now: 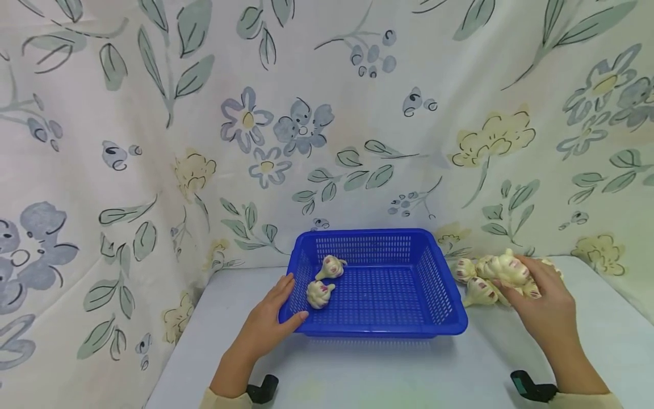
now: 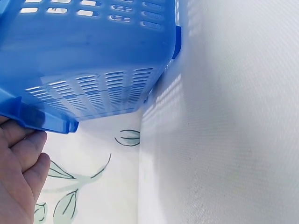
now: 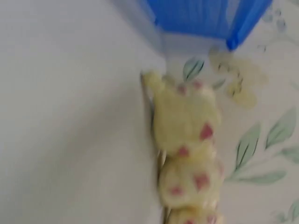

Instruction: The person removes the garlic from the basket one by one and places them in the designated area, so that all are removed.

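Observation:
A blue plastic basket (image 1: 375,329) with slotted walls stands on the table. Two garlic bulbs (image 1: 319,294) lie inside it near its left wall. My left hand (image 1: 265,315) holds the basket's front left corner, thumb over the front rim and fingers along the left side; the left wrist view has those fingers (image 2: 30,158) at the rim's underside. To the right of the basket is a pile of garlic bulbs (image 1: 480,291). Over this pile my right hand (image 1: 549,301) grips one garlic bulb (image 1: 512,268) between thumb and fingers. Several blurred bulbs (image 3: 187,121) show in the right wrist view, without the hand.
The white table (image 1: 347,375) carries the basket and the pile. Behind it hangs a floral cloth (image 1: 327,142), close to the basket's back rim and the bulbs. Dark wrist-worn devices (image 1: 531,386) sit beside both sleeves.

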Available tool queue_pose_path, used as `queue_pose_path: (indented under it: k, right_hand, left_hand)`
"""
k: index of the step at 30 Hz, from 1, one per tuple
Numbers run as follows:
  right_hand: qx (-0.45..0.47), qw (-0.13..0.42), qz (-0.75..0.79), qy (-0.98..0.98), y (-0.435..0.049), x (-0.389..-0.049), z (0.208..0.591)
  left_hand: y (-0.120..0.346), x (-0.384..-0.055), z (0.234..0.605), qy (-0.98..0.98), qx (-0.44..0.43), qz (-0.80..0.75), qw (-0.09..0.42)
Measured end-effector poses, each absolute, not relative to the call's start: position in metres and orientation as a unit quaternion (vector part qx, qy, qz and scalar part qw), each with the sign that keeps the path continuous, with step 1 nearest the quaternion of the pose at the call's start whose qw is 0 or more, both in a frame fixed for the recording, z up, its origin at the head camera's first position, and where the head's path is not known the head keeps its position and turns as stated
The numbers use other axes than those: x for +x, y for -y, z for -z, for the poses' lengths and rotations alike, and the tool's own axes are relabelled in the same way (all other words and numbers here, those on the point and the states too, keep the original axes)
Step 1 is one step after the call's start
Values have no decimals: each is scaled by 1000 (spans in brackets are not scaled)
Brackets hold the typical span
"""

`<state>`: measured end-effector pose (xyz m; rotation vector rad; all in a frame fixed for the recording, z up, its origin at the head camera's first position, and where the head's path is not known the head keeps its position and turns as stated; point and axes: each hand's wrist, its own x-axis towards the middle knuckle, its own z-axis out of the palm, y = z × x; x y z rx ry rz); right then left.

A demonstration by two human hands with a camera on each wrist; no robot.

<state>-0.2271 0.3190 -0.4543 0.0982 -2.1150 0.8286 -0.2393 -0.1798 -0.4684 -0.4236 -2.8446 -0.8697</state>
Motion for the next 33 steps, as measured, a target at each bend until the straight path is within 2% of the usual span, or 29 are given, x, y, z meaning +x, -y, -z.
queue_pose_path:
  k: [10,19,24,33]
  right_hand:
    - [-85,345,-274,894,-391,-218,474]
    - [-182,237,-280,912,-441,-215,477]
    - [-197,217,-290,911,-462,-217,483]
    - [-231,87,-306,920,-490,-223,502]
  left_hand:
    - [180,-238,466,943,-150,291,63]
    - [180,-239,468,941,-156,291,74]
    - [181,-239,469,941,-157,292,75]
    - [181,-240,470,940,-157,292,78]
